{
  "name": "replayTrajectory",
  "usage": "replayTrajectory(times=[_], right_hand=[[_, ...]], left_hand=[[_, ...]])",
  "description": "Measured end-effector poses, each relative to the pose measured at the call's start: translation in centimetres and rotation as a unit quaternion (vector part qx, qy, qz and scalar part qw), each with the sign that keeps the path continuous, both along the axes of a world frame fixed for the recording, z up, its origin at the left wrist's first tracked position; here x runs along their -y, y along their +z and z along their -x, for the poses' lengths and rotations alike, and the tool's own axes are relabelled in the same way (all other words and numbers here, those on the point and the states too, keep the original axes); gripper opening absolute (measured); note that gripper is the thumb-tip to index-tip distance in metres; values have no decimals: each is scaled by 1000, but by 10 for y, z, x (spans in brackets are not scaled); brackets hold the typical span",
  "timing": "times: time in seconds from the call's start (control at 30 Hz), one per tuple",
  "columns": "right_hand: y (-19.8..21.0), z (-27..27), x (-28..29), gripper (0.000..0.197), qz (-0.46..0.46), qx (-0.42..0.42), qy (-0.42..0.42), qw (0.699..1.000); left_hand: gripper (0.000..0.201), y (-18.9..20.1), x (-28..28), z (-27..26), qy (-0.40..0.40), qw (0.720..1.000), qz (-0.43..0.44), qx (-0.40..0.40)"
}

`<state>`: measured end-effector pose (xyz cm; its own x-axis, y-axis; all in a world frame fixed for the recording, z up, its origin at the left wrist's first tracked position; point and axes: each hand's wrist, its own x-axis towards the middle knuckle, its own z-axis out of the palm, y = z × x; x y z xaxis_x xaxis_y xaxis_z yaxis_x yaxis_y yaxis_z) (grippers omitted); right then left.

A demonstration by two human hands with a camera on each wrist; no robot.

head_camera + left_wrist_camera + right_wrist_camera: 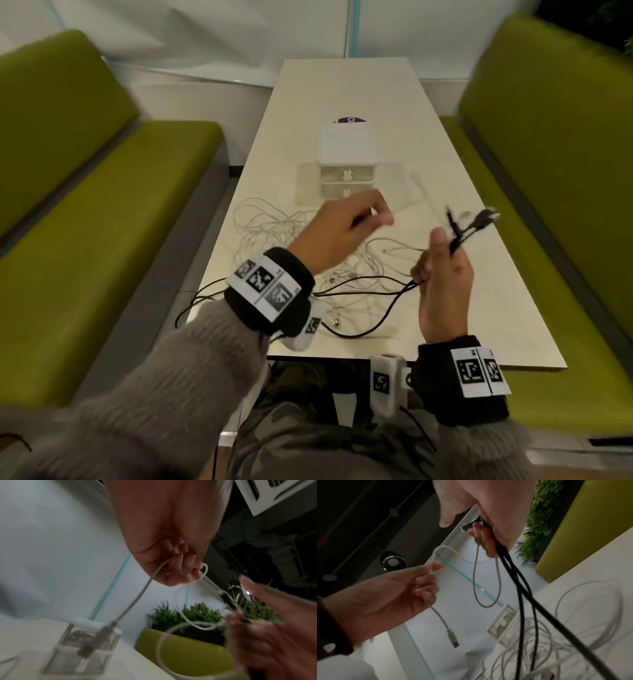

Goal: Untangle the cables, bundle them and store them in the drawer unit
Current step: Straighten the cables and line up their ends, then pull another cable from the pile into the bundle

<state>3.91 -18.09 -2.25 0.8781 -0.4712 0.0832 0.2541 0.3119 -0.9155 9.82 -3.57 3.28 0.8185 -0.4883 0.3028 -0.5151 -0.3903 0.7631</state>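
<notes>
My left hand (371, 214) is raised over the table and pinches a white cable (436, 615), whose USB plug (453, 638) dangles below the fist. My right hand (440, 255) grips a folded black cable (472, 224) whose ends stick up past the fingers; the rest (359, 286) trails down across the table and off the near left edge. A short loop of the white cable (486, 582) hangs from the right hand (485, 534) too. A tangle of white cables (270, 229) lies on the table. The white two-drawer unit (346, 161) stands behind it, both drawers closed.
The long white table (496, 308) runs away from me between two green benches (102, 212) (565, 171). A purple round sticker (351, 120) shows behind the drawer unit. Plants (197, 614) stand beyond the right bench.
</notes>
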Motion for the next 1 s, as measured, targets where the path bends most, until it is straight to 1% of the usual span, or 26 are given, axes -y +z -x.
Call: replayTrajectory(times=[0.07,0.13,0.23,0.27,0.37,0.43,0.47,0.53,0.57,0.6,0.67,0.7,0.73,0.77,0.8,0.83,0.87,0.93,0.97,1.0], right_hand=[[-3,0,-10,38,41,-27,46,998],[-5,1,-16,30,66,-47,57,995],[-7,1,-15,35,99,-54,40,993],[-7,0,-13,37,92,-62,30,993],[-7,0,-2,40,35,-73,11,997],[-7,1,7,40,22,-86,-5,996],[-7,1,12,39,13,-90,-17,996],[-6,2,23,38,-17,-99,-43,994],[-6,3,28,38,-30,-101,-54,993],[-6,4,33,39,-36,-100,-63,992],[-7,5,39,39,-38,-94,-70,992],[-8,6,40,39,-40,-93,-73,992],[-8,7,40,39,-47,-94,-76,992],[-8,8,39,39,-58,-92,-78,991],[-7,8,39,39,-71,-89,-79,990],[-6,8,37,39,-82,-86,-77,990],[-5,9,35,38,-91,-82,-73,990],[-3,10,30,35,-101,-68,-60,991],[-3,10,27,33,-104,-62,-52,991],[-2,10,23,31,-107,-59,-42,992]], left_hand=[[12,-17,7,13,-22,999,-32,-7],[15,-29,11,22,-36,999,-34,-20],[17,-40,7,29,-34,998,-26,-49],[18,-43,2,31,-30,998,-31,-50],[23,-56,-24,35,-19,997,-63,-40],[28,-67,-52,38,-5,996,-91,-15],[29,-72,-70,39,16,995,-99,-4],[23,-81,-117,38,101,988,-117,-3],[20,-86,-147,37,161,977,-137,2],[22,-90,-176,37,225,961,-159,20],[35,-98,-236,35,364,910,-197,41],[41,-103,-264,31,439,874,-205,28],[46,-109,-291,28,508,831,-226,3],[52,-120,-321,22,558,787,-261,-30],[56,-132,-348,19,588,751,-289,-86],[58,-139,-367,17,593,728,-311,-146],[55,-141,-373,16,595,714,-321,-181],[40,-128,-344,18,632,666,-320,-235],[38,-118,-320,18,646,662,-311,-218],[40,-107,-294,16,646,689,-290,-155]])
